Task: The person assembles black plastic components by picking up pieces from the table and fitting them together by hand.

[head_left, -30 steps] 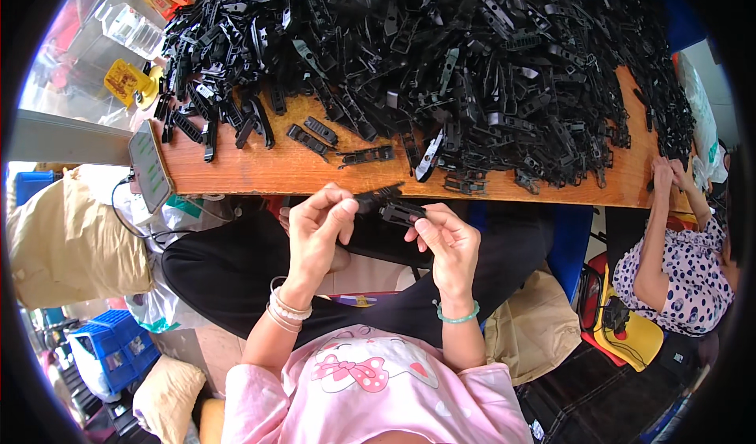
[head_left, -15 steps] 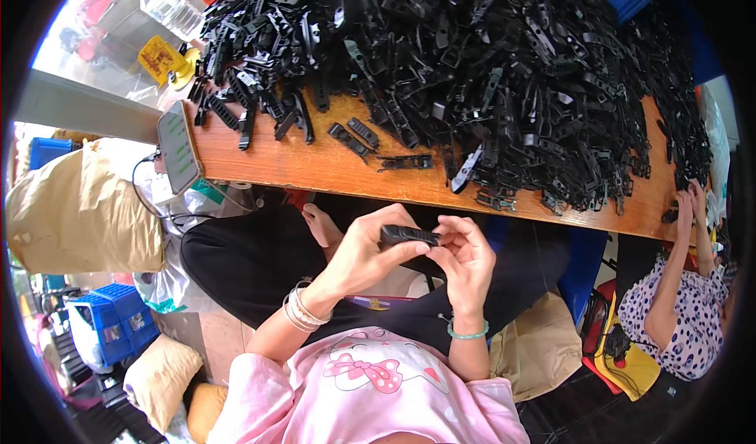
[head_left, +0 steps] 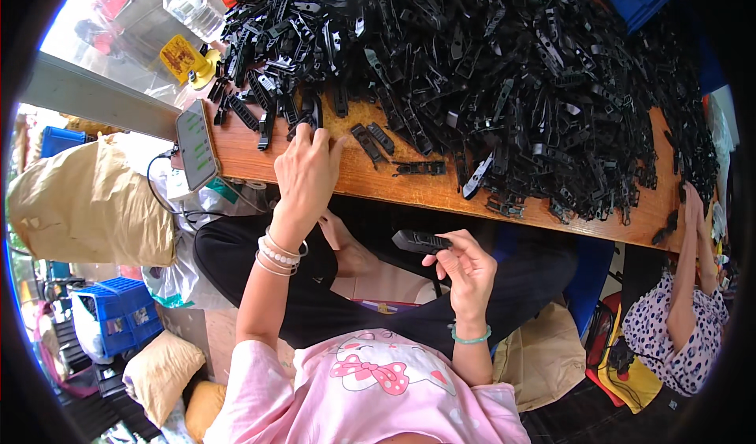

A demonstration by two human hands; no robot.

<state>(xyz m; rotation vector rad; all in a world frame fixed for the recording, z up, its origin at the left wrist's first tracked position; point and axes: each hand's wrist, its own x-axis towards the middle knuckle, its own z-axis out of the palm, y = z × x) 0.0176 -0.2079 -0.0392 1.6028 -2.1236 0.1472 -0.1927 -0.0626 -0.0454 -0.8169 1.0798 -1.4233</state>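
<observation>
Clip (head_left: 422, 241) held below table edge (head_left: 409, 196).

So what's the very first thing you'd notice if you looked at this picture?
The huge heap of black plastic parts covering most of the wooden table at the top. Next, the left hand reaching up to parts at the heap's near edge, while the right hand holds one black part below the table edge. A phone lies at the table's left end.

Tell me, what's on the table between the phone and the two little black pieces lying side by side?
In the head view, the left hand lies between the phone and the two black pieces, reaching into the edge of the black parts pile. Around it is bare wooden table.
</observation>
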